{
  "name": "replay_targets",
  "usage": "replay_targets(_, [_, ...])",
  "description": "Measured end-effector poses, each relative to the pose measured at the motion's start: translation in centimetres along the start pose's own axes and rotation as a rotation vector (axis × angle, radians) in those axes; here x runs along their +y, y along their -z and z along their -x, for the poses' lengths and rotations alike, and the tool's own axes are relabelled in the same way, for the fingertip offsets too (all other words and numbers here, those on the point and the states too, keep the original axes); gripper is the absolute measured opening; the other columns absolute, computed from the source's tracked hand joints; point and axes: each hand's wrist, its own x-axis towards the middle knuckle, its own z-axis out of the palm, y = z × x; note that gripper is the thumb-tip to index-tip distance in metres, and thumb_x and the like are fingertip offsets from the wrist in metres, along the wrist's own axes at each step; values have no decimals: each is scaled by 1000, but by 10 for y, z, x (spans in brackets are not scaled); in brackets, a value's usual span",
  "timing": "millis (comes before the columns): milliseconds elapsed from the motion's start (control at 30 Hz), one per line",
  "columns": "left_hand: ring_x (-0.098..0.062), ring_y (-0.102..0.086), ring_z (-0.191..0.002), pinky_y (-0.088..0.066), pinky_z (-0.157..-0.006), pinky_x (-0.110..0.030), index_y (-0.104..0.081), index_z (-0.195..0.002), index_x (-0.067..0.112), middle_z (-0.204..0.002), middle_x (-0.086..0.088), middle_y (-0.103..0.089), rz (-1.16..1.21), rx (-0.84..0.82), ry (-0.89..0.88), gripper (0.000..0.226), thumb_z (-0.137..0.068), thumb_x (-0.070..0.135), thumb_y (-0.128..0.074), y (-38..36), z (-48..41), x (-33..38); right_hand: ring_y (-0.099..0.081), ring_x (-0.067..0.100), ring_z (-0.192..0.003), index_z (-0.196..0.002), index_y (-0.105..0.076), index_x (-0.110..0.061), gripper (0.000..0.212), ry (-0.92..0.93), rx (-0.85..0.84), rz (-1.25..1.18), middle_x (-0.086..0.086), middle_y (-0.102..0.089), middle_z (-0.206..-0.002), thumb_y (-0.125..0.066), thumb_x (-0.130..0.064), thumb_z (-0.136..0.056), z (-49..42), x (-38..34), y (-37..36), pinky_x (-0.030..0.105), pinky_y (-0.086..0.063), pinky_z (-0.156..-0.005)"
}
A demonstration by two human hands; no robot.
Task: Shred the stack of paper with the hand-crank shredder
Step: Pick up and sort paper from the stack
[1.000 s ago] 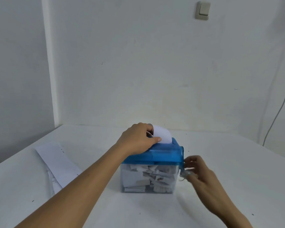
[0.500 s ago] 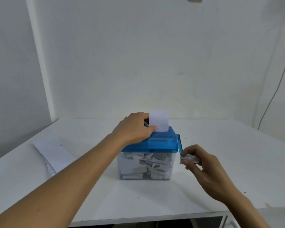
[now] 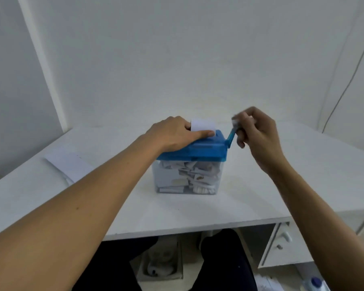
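The hand-crank shredder (image 3: 197, 151) has a blue lid on a clear bin (image 3: 166, 181) packed with white paper strips, and it stands mid-table. A short white piece of paper (image 3: 203, 124) sticks up from the lid's slot. My left hand (image 3: 174, 132) rests on the lid's left part, with the thumb lying along the lid in front of the paper. My right hand (image 3: 255, 131) grips the knob of the blue crank handle (image 3: 231, 137), which points up and to the right. The stack of paper (image 3: 68, 165) lies flat at the table's left.
The white table (image 3: 260, 198) meets white walls behind and at the left. A cable (image 3: 344, 89) hangs down the wall at the right. Under the front edge are my dark-clothed legs (image 3: 223, 261), a drawer unit (image 3: 281, 246) and a bottle (image 3: 313, 283).
My right hand has swung the crank from low beside the bin up to above the lid. The paper stands lower in the slot. The camera has tilted down.
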Motion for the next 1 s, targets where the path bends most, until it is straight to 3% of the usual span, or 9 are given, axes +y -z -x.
replay_targets(67, [-14,-62,-81,-50,-73,-35,-71,-96,33,-94,9,-68,-2,-1,-17,67,-77,92,-46,-1,0,0,-42,14,-53,-88,-59,-7,26,-94,19,-18,9,-55,-72,-50,-25,-106,-25,7,-3,28,-39,-47])
replay_targets(167, [-12,-61,-80,-47,-69,-34,-63,-83,38,-90,12,-65,8,7,-32,55,-78,91,-46,0,-2,1,-45,13,-55,-89,-58,-9,29,-246,-35,75,9,-57,-75,-52,-32,-104,-48,27,-6,27,-41,-51])
replay_targets(300, [-11,-62,-86,-52,-77,-35,-63,-103,39,-99,14,-67,-43,-53,-87,70,-68,97,-46,-1,1,-1,-53,17,-60,-86,-52,-11,24,-370,-7,219,4,-62,-73,-59,-29,-101,-46,52,-13,29,-49,-51])
replay_targets(367, [-7,-61,-91,-51,-79,-33,-59,-113,46,-105,19,-66,-94,-83,-137,74,-63,99,-50,-1,2,-1,-53,18,-54,-83,-52,-10,28,-397,8,289,6,-61,-69,-60,-30,-101,-38,57,-17,26,-46,-47])
replay_targets(533, [-9,-60,-93,-53,-81,-34,-60,-114,42,-106,20,-66,-130,-61,-98,91,-49,105,-47,-6,0,-2,-49,16,-51,-71,-53,-7,30,-527,9,366,5,-58,-62,-50,-12,-100,7,69,-22,22,-40,-44])
replay_targets(667, [-12,-61,-96,-54,-84,-36,-60,-119,45,-111,20,-66,-117,-43,-82,98,-45,107,-46,-7,-1,-2,-55,11,-48,-73,-61,-2,47,-514,6,385,5,-65,-61,-48,-34,-105,34,63,-22,26,-46,-51])
replay_targets(767, [-14,-60,-102,-51,-83,-34,-56,-127,48,-118,20,-64,-104,-47,-81,95,-50,103,-53,-5,1,1,-52,6,-41,-76,-62,5,58,-479,-44,394,6,-61,-57,-43,-41,-106,51,43,-17,23,-45,-47])
replay_targets(867, [-15,-59,-102,-48,-80,-33,-56,-124,48,-116,21,-63,-92,-59,-68,90,-52,100,-58,-4,2,2,-47,14,-43,-66,-60,-2,56,-396,-128,217,2,-53,-51,-47,-42,-104,62,9,1,28,-41,-45])
replay_targets(1000, [-13,-62,-92,-53,-81,-35,-61,-111,42,-105,17,-66,-94,-58,-49,85,-50,101,-58,-2,3,5,-29,13,-51,-66,-63,-20,32,-298,-258,-202,0,-32,-62,-61,-34,-95,29,-21,21,23,-27,-46])
